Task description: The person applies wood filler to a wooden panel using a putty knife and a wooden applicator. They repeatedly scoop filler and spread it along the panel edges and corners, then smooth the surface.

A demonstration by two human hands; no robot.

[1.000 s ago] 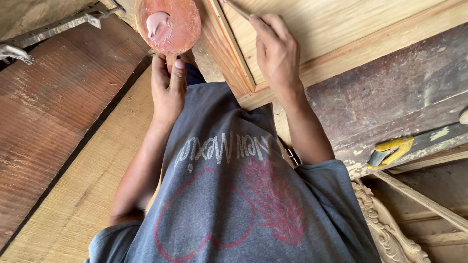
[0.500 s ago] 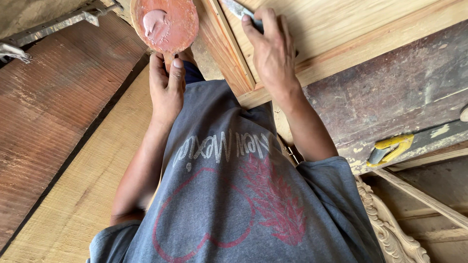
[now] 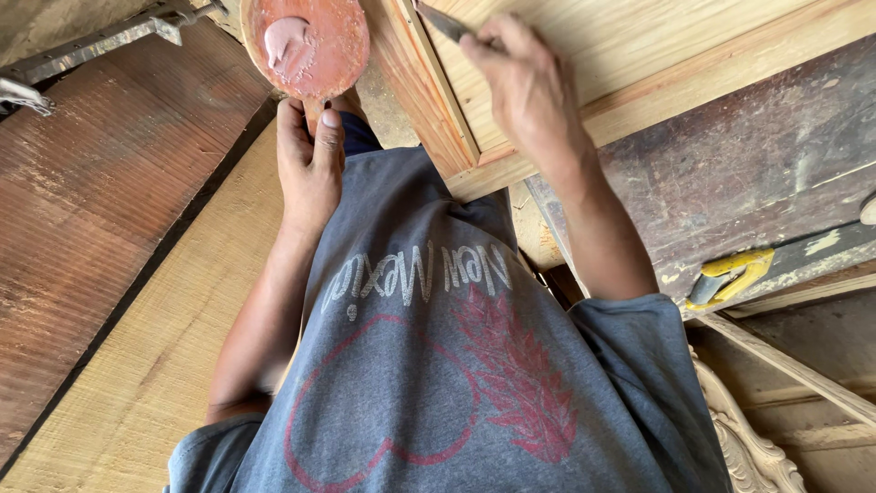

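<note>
The left hand is closing around the short handle of a round, reddish paddle-shaped board, gripping it up at about eleven o'clock in the view. A soft pink lump of filler is sitting on the board's face, toward its nine o'clock edge, and the rest of the face is smeared with the same reddish colour.

The right hand is reaching up at about one o'clock, fingers pinched on a thin dark blade — it looks like a putty knife, though only a short length is showing past the fingers. The blade's tip is pointing toward eleven o'clock and lying against a pale wooden panel, just beside the panel's reddish moulded frame edge.

Below both arms a grey printed shirt is filling the lower middle of the view. At nine o'clock a dark reddish plank is lying beside a lighter plank. At three o'clock a worn, dark bench is carrying a yellow-handled tool — and a carved wooden piece is showing at five o'clock, well apart from both hands.
</note>
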